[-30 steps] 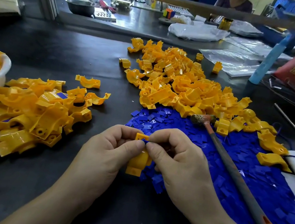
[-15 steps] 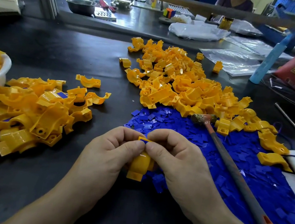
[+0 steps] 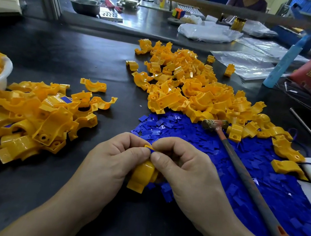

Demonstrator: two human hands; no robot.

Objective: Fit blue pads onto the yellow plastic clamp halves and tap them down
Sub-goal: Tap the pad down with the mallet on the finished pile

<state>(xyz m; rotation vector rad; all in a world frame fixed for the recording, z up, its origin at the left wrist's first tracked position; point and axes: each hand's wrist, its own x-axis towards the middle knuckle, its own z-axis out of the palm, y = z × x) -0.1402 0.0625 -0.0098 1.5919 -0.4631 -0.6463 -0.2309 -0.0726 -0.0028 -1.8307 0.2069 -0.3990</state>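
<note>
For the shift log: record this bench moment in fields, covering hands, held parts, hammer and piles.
left hand: grips clamp half
right hand: pinches pad onto the clamp half's top end
hammer: unheld, lying on pad pile
far pile: bare clamp halves, behind the pads
left pile: clamp halves, at least one showing a fitted pad
bowl: white, left edge, holds yellow parts
stage: pad being seated, tapping not yet done
</note>
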